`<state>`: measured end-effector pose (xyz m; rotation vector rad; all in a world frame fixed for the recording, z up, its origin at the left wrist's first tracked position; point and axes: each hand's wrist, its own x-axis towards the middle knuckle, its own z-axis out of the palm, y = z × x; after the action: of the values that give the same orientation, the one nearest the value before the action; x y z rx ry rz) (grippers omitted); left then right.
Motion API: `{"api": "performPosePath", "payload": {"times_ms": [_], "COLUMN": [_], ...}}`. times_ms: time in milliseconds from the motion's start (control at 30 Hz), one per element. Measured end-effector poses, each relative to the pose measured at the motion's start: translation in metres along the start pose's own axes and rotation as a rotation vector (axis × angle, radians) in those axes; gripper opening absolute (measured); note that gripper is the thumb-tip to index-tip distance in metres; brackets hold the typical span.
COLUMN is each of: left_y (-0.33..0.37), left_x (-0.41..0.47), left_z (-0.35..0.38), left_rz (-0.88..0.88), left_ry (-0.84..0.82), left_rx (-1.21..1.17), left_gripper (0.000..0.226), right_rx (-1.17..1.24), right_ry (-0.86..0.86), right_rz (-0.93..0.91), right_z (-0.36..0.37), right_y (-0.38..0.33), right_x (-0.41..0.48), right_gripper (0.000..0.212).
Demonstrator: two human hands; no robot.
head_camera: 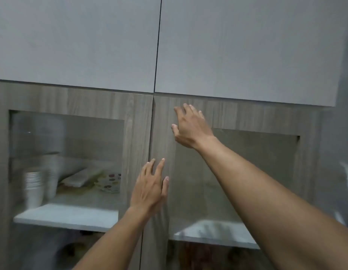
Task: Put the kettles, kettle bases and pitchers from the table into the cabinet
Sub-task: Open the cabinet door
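The left hand [151,185] is wide and empty, its fingers straight and spread over the inner wooden stile of the cabinet's right door [247,115], just beside the centre seam. The right hand [190,127], at one o'clock from it, is equally splayed and holds nothing, near that door's top rail; blur hides whether it touches. Both glass-paned doors are closed. At nine o'clock from the left hand, behind the left door [134,117], stacked cups [34,184], a white tray [77,178] and a dotted dish [110,182] sit on a white shelf [68,217]. Grey upper doors [72,39] fill twelve o'clock.
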<state>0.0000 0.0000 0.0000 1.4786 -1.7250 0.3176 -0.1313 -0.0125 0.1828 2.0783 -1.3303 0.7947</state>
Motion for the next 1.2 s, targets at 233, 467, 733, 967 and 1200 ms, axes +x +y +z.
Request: {"api": "performPosePath", "payload": {"times_ms": [233, 467, 733, 967, 1200], "left_y": [-0.01, -0.013, 0.0, 0.0, 0.013], "left_x": [0.006, 0.012, -0.004, -0.036, -0.089], "left_z": [0.043, 0.057, 0.044, 0.003, -0.049], "left_rz": [-0.052, -0.069, -0.167, -0.409, -0.314], "left_ry": [0.096, 0.196, 0.377, 0.125, 0.135], "left_rx": [0.05, 0.092, -0.188, -0.444, -0.516], "left_gripper": [0.059, 0.062, 0.056, 0.058, 0.027], "right_rx": [-0.09, -0.103, -0.019, 0.068, 0.108], "right_ry": [0.052, 0.074, 0.053, 0.044, -0.013], "right_rz": [-0.07, -0.041, -0.038, -0.008, 0.035], "right_z": [0.019, 0.019, -0.008, -0.045, -0.106], "right_y": [-0.003, -0.012, -0.017, -0.032, -0.049], "right_x": [0.039, 0.056, 0.043, 0.016, -0.034], "right_gripper": [0.053, 0.048, 0.052, 0.041, 0.063]}}
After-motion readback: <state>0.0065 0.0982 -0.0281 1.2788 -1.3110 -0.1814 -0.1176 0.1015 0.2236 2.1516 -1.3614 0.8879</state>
